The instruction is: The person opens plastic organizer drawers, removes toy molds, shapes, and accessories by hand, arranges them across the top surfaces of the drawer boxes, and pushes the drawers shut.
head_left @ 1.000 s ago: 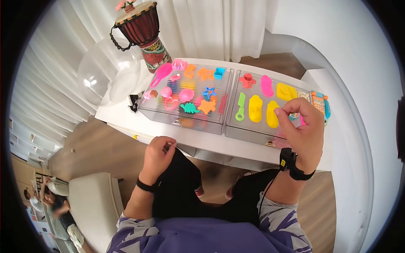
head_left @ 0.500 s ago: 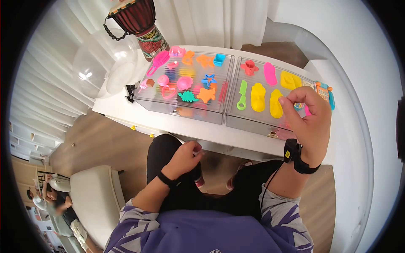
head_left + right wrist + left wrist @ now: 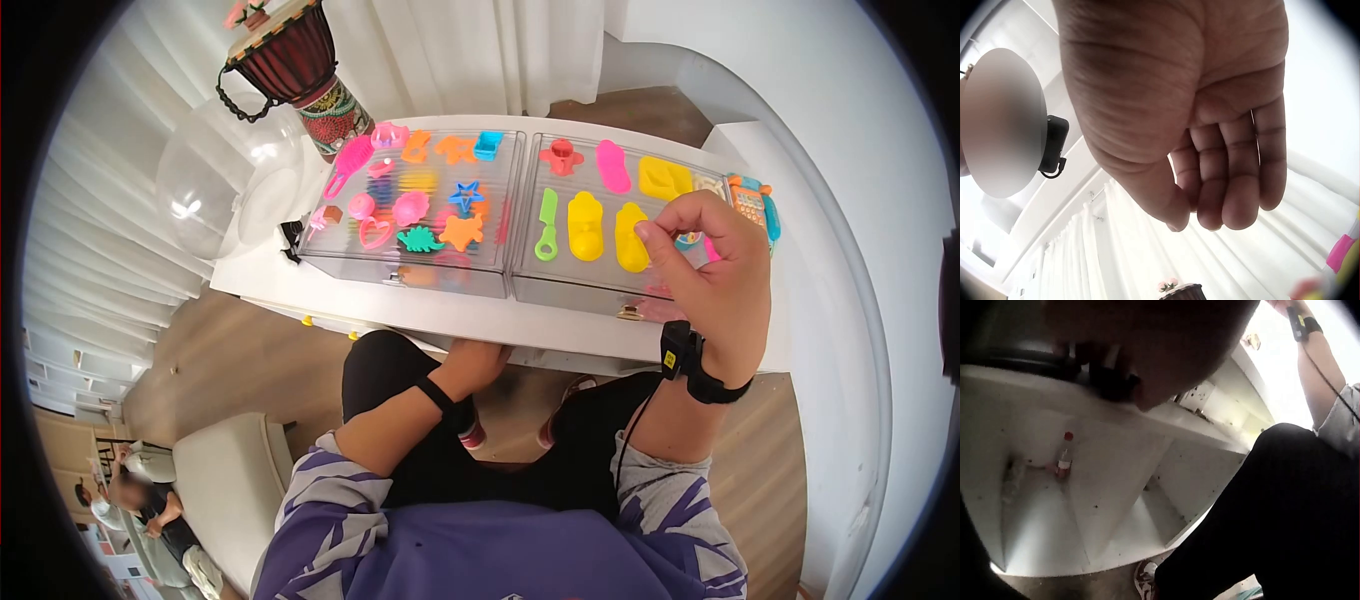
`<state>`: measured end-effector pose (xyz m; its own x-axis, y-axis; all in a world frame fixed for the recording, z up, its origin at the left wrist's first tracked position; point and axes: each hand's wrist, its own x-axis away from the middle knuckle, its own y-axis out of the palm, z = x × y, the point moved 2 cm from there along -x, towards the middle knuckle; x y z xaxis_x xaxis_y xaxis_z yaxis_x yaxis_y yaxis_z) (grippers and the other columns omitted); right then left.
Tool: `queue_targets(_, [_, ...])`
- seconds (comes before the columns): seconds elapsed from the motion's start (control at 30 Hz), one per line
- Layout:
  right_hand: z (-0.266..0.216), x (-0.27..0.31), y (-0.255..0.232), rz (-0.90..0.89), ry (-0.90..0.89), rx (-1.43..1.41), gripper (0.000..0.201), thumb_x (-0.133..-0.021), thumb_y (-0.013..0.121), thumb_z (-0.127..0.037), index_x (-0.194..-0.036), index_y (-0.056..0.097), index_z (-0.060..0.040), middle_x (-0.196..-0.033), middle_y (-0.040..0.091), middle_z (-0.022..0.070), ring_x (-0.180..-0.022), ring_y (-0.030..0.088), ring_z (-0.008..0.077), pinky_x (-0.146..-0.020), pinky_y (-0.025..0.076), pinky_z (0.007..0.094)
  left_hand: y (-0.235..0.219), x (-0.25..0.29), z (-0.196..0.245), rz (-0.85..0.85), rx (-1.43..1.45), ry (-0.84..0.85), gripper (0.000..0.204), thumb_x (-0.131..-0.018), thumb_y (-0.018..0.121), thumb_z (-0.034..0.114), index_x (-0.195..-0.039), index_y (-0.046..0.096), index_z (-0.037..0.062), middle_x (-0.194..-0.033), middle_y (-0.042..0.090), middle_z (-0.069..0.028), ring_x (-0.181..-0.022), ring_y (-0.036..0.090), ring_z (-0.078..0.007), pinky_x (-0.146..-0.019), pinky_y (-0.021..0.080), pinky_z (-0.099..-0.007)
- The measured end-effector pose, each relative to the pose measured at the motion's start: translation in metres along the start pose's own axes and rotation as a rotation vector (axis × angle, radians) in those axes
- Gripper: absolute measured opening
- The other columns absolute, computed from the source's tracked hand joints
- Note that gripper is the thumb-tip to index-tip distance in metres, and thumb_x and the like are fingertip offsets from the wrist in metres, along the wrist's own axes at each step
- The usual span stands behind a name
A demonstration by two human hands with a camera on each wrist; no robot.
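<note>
My left hand (image 3: 478, 365) reaches under the front edge of the white table (image 3: 420, 310), which hides its fingertips. In the left wrist view that hand (image 3: 1172, 347) is a dark shape at the top, its fingers beside a dark gap above the shelves; I cannot tell whether it holds something. Raised over the right clear box (image 3: 560, 285), my right hand (image 3: 722, 265) has loosely bent fingers, thumb near the index finger, nothing between them. Past its fingertips lie a yellow mould (image 3: 631, 238) and another yellow mould (image 3: 585, 226). A green toy knife (image 3: 547, 225) lies farther left.
The left clear box (image 3: 400, 270) carries several toys, among them a pink brush (image 3: 350, 165) and a green dinosaur (image 3: 420, 239). A drum (image 3: 300, 70) and a clear dome (image 3: 200, 190) stand back left. A bottle (image 3: 1065, 456) stands on the shelf below.
My left hand has moved right from above my knee and in under the table's front edge. The right hand stays raised in nearly the same pose.
</note>
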<state>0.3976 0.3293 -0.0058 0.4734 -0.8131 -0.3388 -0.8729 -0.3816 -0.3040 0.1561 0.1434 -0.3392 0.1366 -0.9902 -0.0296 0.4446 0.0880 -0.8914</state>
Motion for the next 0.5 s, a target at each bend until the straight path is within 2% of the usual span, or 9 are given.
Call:
queue_targets(0.03, [0.001,0.0,-0.001,0.002,0.002,0.003,0.012,-0.1,0.088,-0.003,-0.098,0.077,-0.0009,-0.089,0.076,0.0035,-0.067,0.066,0.0064,-0.045,0.05,0.0251,0.0,-0.005,-0.001,-0.001,-0.002,0.005,0.052,-0.107,0.077,0.026,-0.151,0.068,-0.0007,-0.142,0.073,-0.0295,-0.133,0.068,-0.0519,-0.114,0.054,-0.0634])
queue_targets(0.1, [0.002,-0.001,-0.002,0.006,-0.019,0.008,0.012,-0.1,0.088,-0.004,-0.098,0.077,-0.0009,-0.089,0.076,0.0035,-0.069,0.067,0.0065,-0.045,0.052,0.0253,-0.001,-0.012,0.0,0.119,-0.106,0.092,0.044,-0.103,0.078,0.022,-0.143,0.074,0.0037,-0.133,0.076,-0.0257,-0.125,0.072,-0.0488,-0.108,0.057,-0.0595])
queue_targets(0.17, [0.005,-0.002,-0.004,0.006,-0.04,0.015,0.012,-0.1,0.088,-0.004,-0.099,0.077,-0.0009,-0.089,0.076,0.0034,-0.07,0.068,0.0067,-0.046,0.053,0.0255,0.003,-0.014,-0.005,0.116,-0.118,0.081,0.043,-0.102,0.078,0.02,-0.142,0.075,0.0045,-0.133,0.076,-0.0249,-0.125,0.072,-0.049,-0.108,0.057,-0.0598])
queue_targets(0.23, [0.007,-0.004,-0.007,0.004,-0.144,0.091,0.012,-0.1,0.088,-0.005,-0.099,0.077,-0.0009,-0.089,0.076,0.0031,-0.073,0.069,0.0072,-0.047,0.055,0.0255,0.002,-0.015,-0.004,0.117,-0.13,0.069,0.042,-0.101,0.078,0.018,-0.141,0.076,0.0054,-0.133,0.076,-0.0241,-0.124,0.072,-0.0492,-0.107,0.057,-0.0601])
queue_targets(0.33, [0.005,-0.003,-0.007,-0.002,-0.103,0.093,0.011,-0.101,0.087,-0.005,-0.099,0.077,-0.0008,-0.089,0.076,0.003,-0.072,0.069,0.0075,-0.047,0.057,0.0257,-0.002,-0.014,0.0,0.035,-0.127,0.032,0.042,-0.101,0.078,0.017,-0.141,0.075,0.0028,-0.132,0.077,-0.0255,-0.125,0.072,-0.049,-0.107,0.057,-0.0598])
queue_targets(0.37, [0.003,-0.002,-0.006,-0.003,-0.106,0.092,0.011,-0.101,0.087,-0.005,-0.099,0.077,-0.0008,-0.089,0.076,0.003,-0.072,0.069,0.0075,-0.047,0.057,0.0257,-0.001,-0.008,0.002,0.089,-0.137,0.059,0.043,-0.102,0.077,0.019,-0.142,0.074,0.0025,-0.135,0.075,-0.0255,-0.126,0.071,-0.0489,-0.106,0.056,-0.0604])
queue_targets(0.43, [0.0,-0.001,-0.004,0.009,0.049,0.013,0.011,-0.101,0.087,-0.005,-0.099,0.077,-0.0011,-0.089,0.076,0.0032,-0.072,0.069,0.0077,-0.047,0.057,0.026,-0.006,0.004,0.008,0.144,-0.153,0.085,0.045,-0.103,0.076,0.02,-0.144,0.073,0.0022,-0.138,0.074,-0.0255,-0.128,0.07,-0.0487,-0.106,0.056,-0.061])
queue_targets(0.47, [0.002,-0.002,-0.005,0.011,0.046,0.01,0.011,-0.101,0.087,-0.005,-0.099,0.077,-0.0011,-0.089,0.076,0.0032,-0.072,0.069,0.0077,-0.047,0.057,0.026,-0.017,0.012,0.02,0.166,-0.163,0.112,0.043,-0.102,0.077,0.019,-0.142,0.073,0.0019,-0.141,0.072,-0.025,-0.129,0.069,-0.0486,-0.106,0.056,-0.061])
queue_targets(0.5, [0.006,-0.003,-0.006,0.011,-0.042,0.042,0.011,-0.101,0.087,-0.005,-0.099,0.077,-0.0012,-0.089,0.076,0.0032,-0.073,0.069,0.0075,-0.046,0.056,0.0259,-0.029,0.02,0.031,0.187,-0.173,0.139,0.041,-0.102,0.078,0.018,-0.14,0.072,0.0017,-0.144,0.07,-0.0245,-0.131,0.068,-0.0486,-0.106,0.056,-0.061])
